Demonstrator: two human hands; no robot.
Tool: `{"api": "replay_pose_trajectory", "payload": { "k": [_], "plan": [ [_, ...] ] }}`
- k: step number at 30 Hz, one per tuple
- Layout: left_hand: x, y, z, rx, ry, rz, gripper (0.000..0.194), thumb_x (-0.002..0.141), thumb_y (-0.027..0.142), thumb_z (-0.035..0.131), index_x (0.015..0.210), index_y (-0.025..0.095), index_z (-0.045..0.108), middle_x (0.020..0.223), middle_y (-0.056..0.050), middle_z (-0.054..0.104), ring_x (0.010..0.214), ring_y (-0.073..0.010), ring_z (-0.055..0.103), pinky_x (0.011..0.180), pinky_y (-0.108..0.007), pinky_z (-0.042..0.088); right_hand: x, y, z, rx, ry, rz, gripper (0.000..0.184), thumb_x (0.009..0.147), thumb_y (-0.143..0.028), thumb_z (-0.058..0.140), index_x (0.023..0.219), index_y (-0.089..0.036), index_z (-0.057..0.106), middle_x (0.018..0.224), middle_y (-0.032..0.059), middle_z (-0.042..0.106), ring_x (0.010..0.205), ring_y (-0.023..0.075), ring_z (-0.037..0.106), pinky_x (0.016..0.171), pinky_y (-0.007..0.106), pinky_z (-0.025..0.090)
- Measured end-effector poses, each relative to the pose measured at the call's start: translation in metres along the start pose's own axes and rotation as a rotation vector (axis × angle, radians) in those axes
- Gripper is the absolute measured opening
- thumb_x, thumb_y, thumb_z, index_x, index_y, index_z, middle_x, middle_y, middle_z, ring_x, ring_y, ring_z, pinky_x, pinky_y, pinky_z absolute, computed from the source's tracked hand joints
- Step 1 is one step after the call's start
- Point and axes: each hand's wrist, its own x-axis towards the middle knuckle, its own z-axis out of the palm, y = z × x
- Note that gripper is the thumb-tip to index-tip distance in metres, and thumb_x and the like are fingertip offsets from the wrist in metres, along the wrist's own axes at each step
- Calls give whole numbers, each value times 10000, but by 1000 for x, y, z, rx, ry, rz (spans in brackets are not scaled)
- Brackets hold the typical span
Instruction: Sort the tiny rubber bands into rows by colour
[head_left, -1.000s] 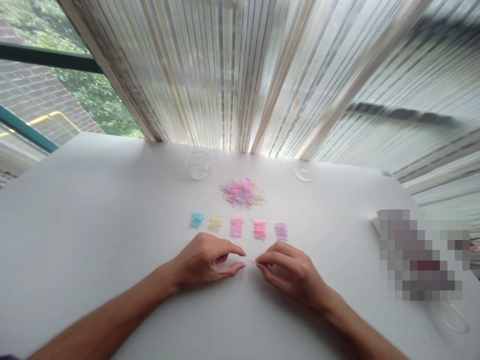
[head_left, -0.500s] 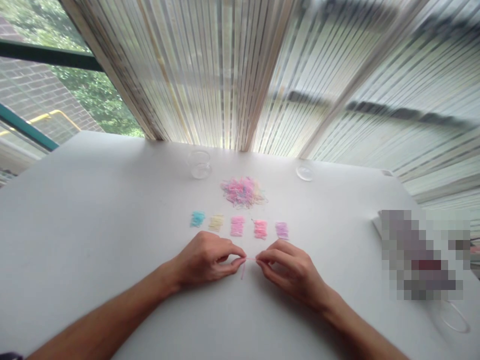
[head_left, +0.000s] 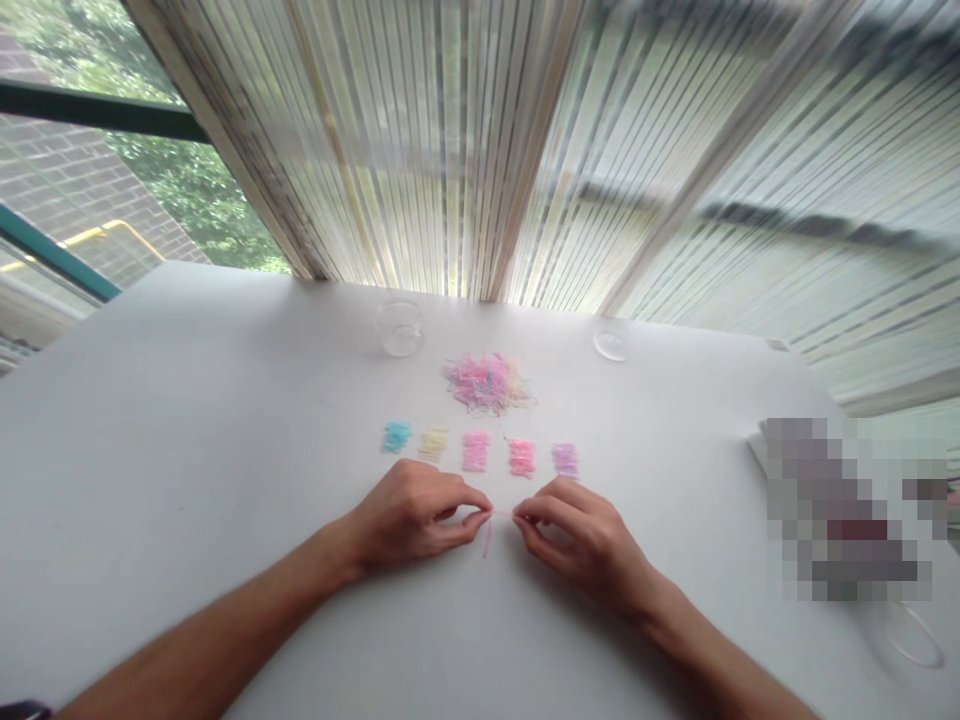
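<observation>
Between my two hands a thin pink band (head_left: 502, 514) is stretched level, just above the white table. My left hand (head_left: 416, 512) pinches one end with thumb and forefinger, and a thin pink tail (head_left: 487, 540) hangs below its fingertips. The other end is pinched in the fingertips of my right hand (head_left: 574, 525). Beyond the hands lie small bundles in a row: blue (head_left: 396, 436), yellow (head_left: 433, 444), light pink (head_left: 475, 452), coral pink (head_left: 521, 458) and purple (head_left: 565, 460). Behind them sits a loose pile of mixed pastel bands (head_left: 487, 383).
A clear round container (head_left: 400, 329) stands at the back of the white table (head_left: 187, 420), and a clear round lid (head_left: 611, 346) lies farther right. A blurred-out object (head_left: 832, 510) with a white cord or loop (head_left: 919, 640) rests at the right edge. Slatted blinds (head_left: 420, 150) hang behind the table.
Almost nothing differs. Both hands keep their pinch on the pink band, and the whole view has shifted by only a few pixels.
</observation>
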Motion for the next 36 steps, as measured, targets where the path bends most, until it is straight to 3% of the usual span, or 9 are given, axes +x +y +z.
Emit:
{"api": "replay_pose_trajectory", "payload": {
  "k": [6,13,23,36],
  "plan": [
    [0,-2,0,-9,5,15,95,915,184,654,899,197,746,624,39,690,500,-82,570,541,-218,403,1,0,-1,-29,3,20,130,944,-137,580,911,-211,681,747,25,667,660,138,616,629,244,517],
    [0,-3,0,-21,-28,-7,98,933,193,643,924,185,740,665,29,718,509,-84,586,546,-222,392,2,10,-6,-173,162,107,123,959,-153,603,940,-221,703,748,27,639,679,156,610,634,269,505],
    [0,-3,-3,-32,-48,4,140,958,202,608,913,193,741,655,21,704,533,-92,596,557,-223,387,1,18,-5,-272,99,128,132,990,-167,576,968,-198,702,790,40,624,716,168,591,659,277,486],
    [-3,-3,-2,-39,-76,13,103,934,193,640,903,210,737,654,41,696,530,-84,591,549,-245,372,1,15,-7,-321,112,93,128,963,-112,575,970,-178,684,767,28,615,699,174,577,661,288,474]
  ]
}}
